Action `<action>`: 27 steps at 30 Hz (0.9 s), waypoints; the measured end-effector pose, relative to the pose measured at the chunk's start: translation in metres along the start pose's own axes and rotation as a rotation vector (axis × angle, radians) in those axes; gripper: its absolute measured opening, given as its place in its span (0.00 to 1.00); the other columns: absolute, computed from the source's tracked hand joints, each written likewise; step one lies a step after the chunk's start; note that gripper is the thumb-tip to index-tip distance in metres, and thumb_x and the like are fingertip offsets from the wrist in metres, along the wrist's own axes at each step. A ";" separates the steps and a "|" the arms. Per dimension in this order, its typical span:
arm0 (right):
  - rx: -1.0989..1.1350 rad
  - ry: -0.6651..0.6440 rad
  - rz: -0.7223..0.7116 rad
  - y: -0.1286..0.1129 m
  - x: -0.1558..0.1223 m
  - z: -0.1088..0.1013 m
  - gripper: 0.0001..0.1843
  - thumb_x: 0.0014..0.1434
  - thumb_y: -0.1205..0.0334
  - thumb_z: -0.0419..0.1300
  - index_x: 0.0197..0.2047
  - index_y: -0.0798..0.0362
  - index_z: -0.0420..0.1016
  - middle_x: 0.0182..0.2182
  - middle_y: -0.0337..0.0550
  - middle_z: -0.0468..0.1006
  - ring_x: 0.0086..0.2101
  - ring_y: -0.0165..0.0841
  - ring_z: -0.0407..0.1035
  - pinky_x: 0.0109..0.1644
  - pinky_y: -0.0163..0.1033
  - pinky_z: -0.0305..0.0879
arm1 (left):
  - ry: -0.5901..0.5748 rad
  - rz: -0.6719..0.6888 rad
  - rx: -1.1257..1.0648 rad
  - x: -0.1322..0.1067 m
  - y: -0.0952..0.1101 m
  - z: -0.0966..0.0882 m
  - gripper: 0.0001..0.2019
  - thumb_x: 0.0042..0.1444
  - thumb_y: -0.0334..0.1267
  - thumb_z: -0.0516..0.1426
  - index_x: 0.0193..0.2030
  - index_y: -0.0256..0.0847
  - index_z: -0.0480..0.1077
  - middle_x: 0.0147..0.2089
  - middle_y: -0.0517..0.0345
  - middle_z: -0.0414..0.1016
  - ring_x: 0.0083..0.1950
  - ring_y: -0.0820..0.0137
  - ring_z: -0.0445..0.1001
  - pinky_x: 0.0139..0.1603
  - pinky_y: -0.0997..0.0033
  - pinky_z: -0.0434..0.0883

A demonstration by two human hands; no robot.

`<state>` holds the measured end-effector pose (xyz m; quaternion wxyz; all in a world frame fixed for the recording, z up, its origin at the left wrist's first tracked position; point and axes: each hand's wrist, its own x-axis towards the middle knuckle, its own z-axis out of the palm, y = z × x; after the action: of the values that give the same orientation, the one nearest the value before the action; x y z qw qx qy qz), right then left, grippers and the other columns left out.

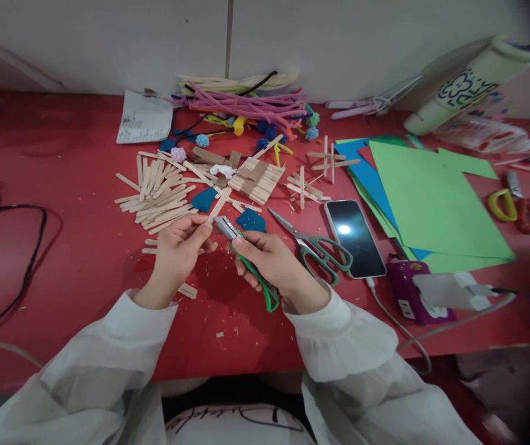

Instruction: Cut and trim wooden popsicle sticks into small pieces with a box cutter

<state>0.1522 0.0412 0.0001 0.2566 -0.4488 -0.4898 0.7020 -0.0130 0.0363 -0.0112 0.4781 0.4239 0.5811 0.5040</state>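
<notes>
My left hand (pixel 176 250) pinches a wooden craft stick (pixel 218 204) that points up and to the right over the red table (pixel 70 247). My right hand (pixel 272 259) is closed round green-handled cutters (pixel 246 259). Their metal jaws (pixel 225 227) meet the lower end of the stick beside my left fingertips. Two blue felt pieces (pixel 250 220) lie just beyond the hands. A pile of loose sticks (pixel 156 191) lies beyond my left hand.
Green-handled scissors (pixel 314 244) and a phone (pixel 354 237) lie right of my right hand. Green and blue paper sheets (pixel 427 198), a glued stick panel (pixel 256 176), stick crosses (pixel 327 159), pipe cleaners (pixel 246 102), a purple charger (pixel 408 290) and black cables (pixel 24 259) lie around.
</notes>
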 end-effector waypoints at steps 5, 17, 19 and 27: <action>0.041 -0.030 -0.018 -0.003 -0.002 -0.001 0.18 0.56 0.44 0.54 0.31 0.51 0.62 0.16 0.29 0.68 0.10 0.21 0.57 0.11 0.27 0.53 | -0.015 -0.063 -0.076 0.000 0.001 0.003 0.08 0.46 0.39 0.61 0.31 0.39 0.71 0.23 0.63 0.72 0.18 0.79 0.67 0.22 0.79 0.69; -0.657 0.229 -0.254 -0.001 -0.003 -0.004 0.15 0.61 0.50 0.50 0.27 0.50 0.57 0.18 0.36 0.68 0.16 0.27 0.62 0.23 0.32 0.53 | 0.017 -0.046 -0.033 -0.002 0.002 0.004 0.12 0.47 0.43 0.61 0.35 0.38 0.71 0.28 0.57 0.78 0.20 0.79 0.68 0.24 0.77 0.70; -0.706 0.229 -0.264 0.000 -0.003 -0.004 0.15 0.61 0.50 0.49 0.29 0.50 0.59 0.18 0.37 0.69 0.17 0.28 0.63 0.24 0.33 0.53 | 0.021 -0.017 -0.013 -0.002 0.000 0.004 0.11 0.48 0.43 0.60 0.35 0.38 0.71 0.28 0.58 0.77 0.20 0.79 0.67 0.23 0.78 0.70; -1.169 0.296 -0.345 0.005 -0.006 -0.004 0.18 0.64 0.51 0.44 0.41 0.55 0.68 0.28 0.48 0.75 0.27 0.38 0.70 0.25 0.35 0.52 | -0.001 0.055 0.171 0.001 0.004 0.001 0.07 0.52 0.38 0.57 0.31 0.38 0.73 0.22 0.61 0.72 0.19 0.80 0.65 0.22 0.81 0.68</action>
<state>0.1592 0.0364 -0.0025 0.1434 -0.5219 -0.8175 0.1968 -0.0126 0.0381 -0.0077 0.4266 0.4792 0.6100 0.4651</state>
